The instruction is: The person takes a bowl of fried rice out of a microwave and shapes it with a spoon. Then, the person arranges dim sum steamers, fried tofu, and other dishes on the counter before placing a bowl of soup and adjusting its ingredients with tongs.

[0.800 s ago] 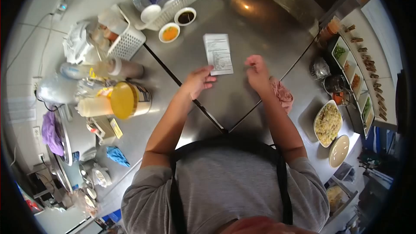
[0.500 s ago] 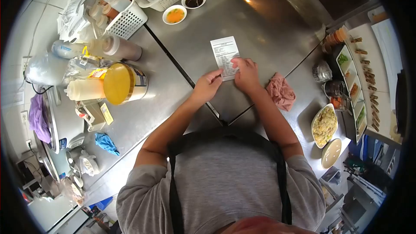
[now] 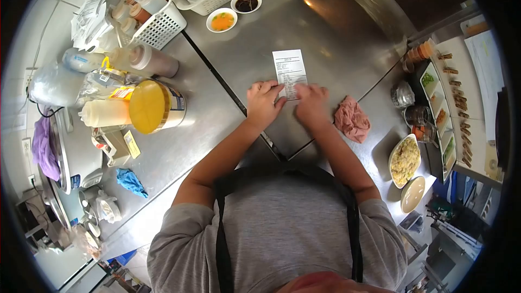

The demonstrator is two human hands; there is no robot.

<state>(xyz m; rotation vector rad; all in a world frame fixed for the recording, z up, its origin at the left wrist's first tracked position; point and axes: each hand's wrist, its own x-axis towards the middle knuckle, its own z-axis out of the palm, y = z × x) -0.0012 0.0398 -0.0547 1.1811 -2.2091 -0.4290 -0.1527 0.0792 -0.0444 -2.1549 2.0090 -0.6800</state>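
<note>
A printed white paper receipt [image 3: 288, 65] lies on the steel counter in front of me. My left hand [image 3: 263, 104] rests at its lower left edge, fingers spread and thumb reaching toward the paper. On the lower right side, my right hand [image 3: 313, 106] has its fingers apart over the receipt's edge, slightly blurred. Neither hand lifts the paper. A crumpled pink cloth [image 3: 352, 120] sits just right of my right hand.
Two small sauce bowls, one orange [image 3: 222, 20] and one dark [image 3: 246, 3], stand at the back. A yellow-lidded tub [image 3: 147, 107] and bottles are left. A fried rice bowl [image 3: 405, 161], an empty bowl [image 3: 413, 195] and a garnish tray [image 3: 444, 125] are right.
The receipt has shifted slightly right and turned straighter. My left hand has gone from a thumb-and-finger pinch at its edge to spread fingers. My right fingers have moved lower on the paper.
</note>
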